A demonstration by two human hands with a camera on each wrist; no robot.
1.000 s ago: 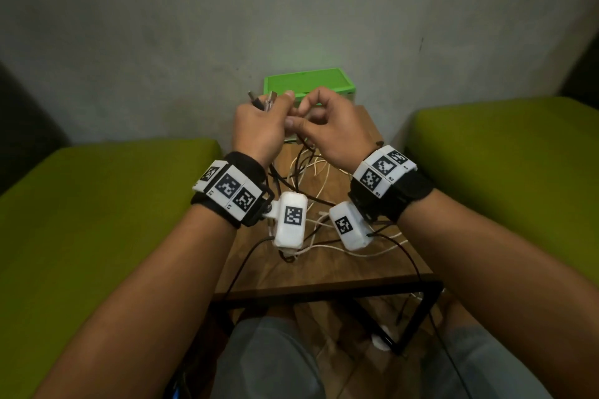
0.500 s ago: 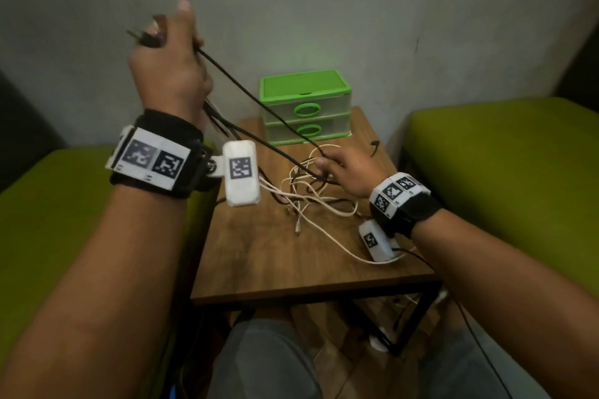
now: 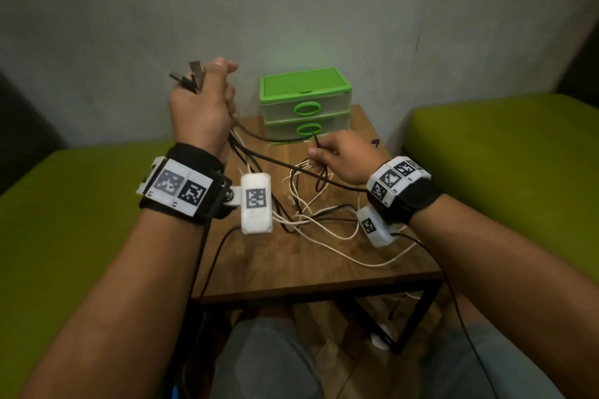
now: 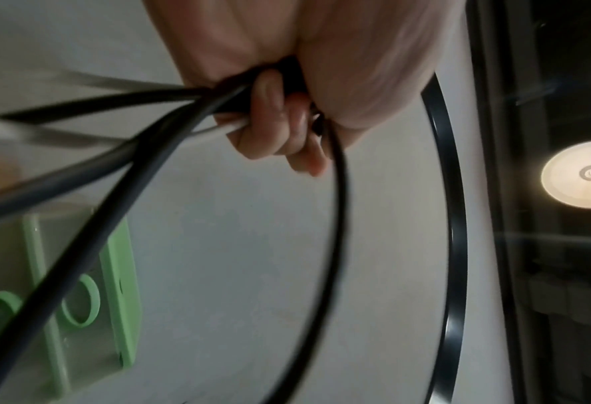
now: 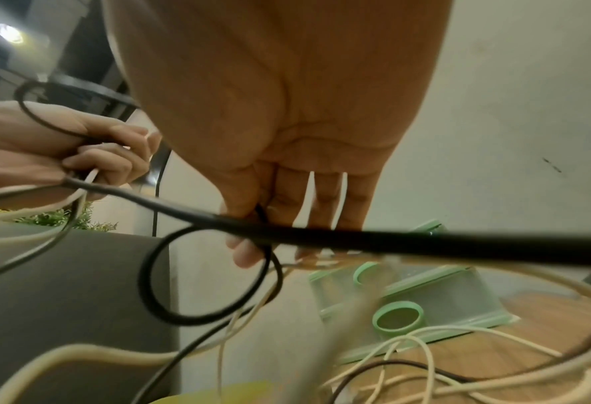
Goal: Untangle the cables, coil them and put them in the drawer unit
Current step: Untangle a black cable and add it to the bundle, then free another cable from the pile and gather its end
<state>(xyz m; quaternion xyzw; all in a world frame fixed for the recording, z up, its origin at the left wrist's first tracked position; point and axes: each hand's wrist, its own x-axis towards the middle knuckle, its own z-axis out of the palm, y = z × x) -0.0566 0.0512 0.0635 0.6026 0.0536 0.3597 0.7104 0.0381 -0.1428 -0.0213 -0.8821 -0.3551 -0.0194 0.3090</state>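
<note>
A tangle of black cables (image 3: 278, 162) and white cables (image 3: 327, 230) lies on the wooden table (image 3: 291, 266). My left hand (image 3: 201, 107) is raised above the table's left side and grips a bundle of cable ends, with plugs (image 3: 191, 74) sticking out above the fist. In the left wrist view its curled fingers (image 4: 273, 123) hold several black strands and a white one. My right hand (image 3: 340, 155) is low over the tangle and pinches a black cable loop (image 5: 211, 276) between thumb and fingers. The green drawer unit (image 3: 304, 104) stands at the table's back, both drawers shut.
Green cushioned seats (image 3: 505, 159) flank the table on both sides. A grey wall (image 3: 291, 10) rises right behind the drawer unit. White and black cable strands trail over the table's front right edge toward the floor (image 3: 398, 256).
My left hand, first joined with the right, rose high to the left, then came down lower and nearer the drawer unit. My right hand dropped to the tangle and pinched a black loop.
</note>
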